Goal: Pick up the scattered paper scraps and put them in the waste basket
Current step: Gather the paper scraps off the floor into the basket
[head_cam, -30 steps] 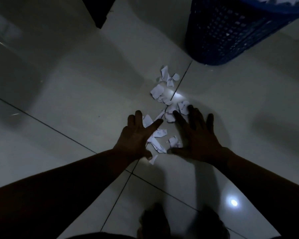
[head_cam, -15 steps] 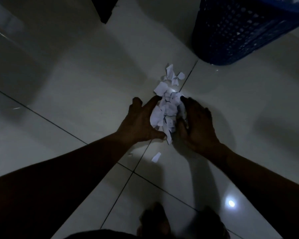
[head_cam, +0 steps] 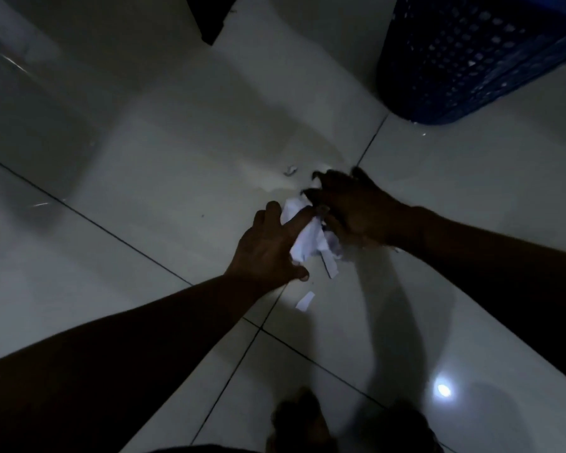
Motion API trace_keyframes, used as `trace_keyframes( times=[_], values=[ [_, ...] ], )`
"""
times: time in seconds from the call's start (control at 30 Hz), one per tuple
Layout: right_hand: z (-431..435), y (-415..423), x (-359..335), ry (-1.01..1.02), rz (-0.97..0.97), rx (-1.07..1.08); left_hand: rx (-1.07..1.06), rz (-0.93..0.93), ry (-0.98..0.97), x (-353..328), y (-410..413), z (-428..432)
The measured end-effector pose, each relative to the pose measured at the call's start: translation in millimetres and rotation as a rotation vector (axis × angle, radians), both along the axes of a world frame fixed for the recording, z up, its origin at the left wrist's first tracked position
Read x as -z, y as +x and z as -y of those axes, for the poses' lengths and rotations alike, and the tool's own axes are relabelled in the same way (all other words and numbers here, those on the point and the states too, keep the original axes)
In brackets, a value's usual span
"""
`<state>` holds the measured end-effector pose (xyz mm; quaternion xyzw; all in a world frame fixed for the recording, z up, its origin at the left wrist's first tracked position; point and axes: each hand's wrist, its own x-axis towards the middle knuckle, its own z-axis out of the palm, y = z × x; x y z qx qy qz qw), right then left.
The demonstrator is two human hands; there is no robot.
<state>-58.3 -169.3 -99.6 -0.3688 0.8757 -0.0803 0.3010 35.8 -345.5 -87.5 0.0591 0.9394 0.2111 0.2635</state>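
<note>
We are working over the pale tiled floor (head_cam: 138,263), dim apart from a glint of light (head_cam: 443,390) near our feet. The blue waste basket (head_cam: 471,60) is standing at the far right, well apart from both hands. Our left hand (head_cam: 268,250) is pressing fairly straight fingers against the near side of the paper scraps (head_cam: 304,238), thumb low beside them. Our right hand (head_cam: 356,210) is curling its fingers over the far side, so the heap is being squeezed between the two. We cannot tell whether it is resting on the floor or just off it.

To gather well, we are judging that both hands should be closing in under the heap before lifting, since loose ends are hanging out below and could be slipping free. One stray strip (head_cam: 305,301) is lying on the floor just nearer us than the left thumb, and a tiny scrap (head_cam: 291,170) is sitting beyond the right fingers. Both are likely needing a second sweep.
</note>
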Motion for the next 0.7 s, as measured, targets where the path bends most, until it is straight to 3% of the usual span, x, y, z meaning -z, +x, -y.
trace_keyframes(
  times=[0.13,0.3,0.53,0.7],
  values=[
    [-36,25,5,-0.282,-0.117,0.217,-0.091,-0.036,0.143,1,-12,4],
    [-34,43,16,-0.073,-0.092,0.179,-0.138,0.041,0.226,-9,-20,3],
    [19,71,33,-0.142,-0.22,0.101,-0.469,0.19,0.236,-14,-32,21],
    [21,79,35,-0.274,-0.376,0.138,-0.593,0.226,0.248,-16,-31,22]
  ],
)
